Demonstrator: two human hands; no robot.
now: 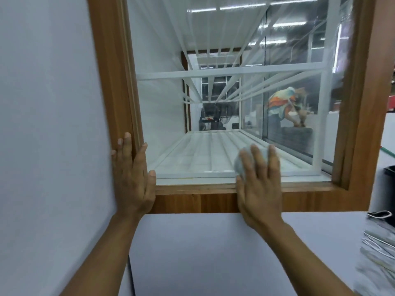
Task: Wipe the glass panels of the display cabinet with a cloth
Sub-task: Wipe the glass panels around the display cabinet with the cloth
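Cloth [240,165] looks soft and light under your flat right hand [259,184] at the glass's [213,92] five o'clock; press gently, open left hand [132,176] bracing the frame [115,82].

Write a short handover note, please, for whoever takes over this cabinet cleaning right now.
Left hand: flat against the left side of the wooden frame, holding nothing.
Right hand: fingers straight, pressing the cloth on the glass panel, low down and right of centre.
Done: cannot tell how much of the glass is wiped.
Left: probably the rest of this panel, working upward.
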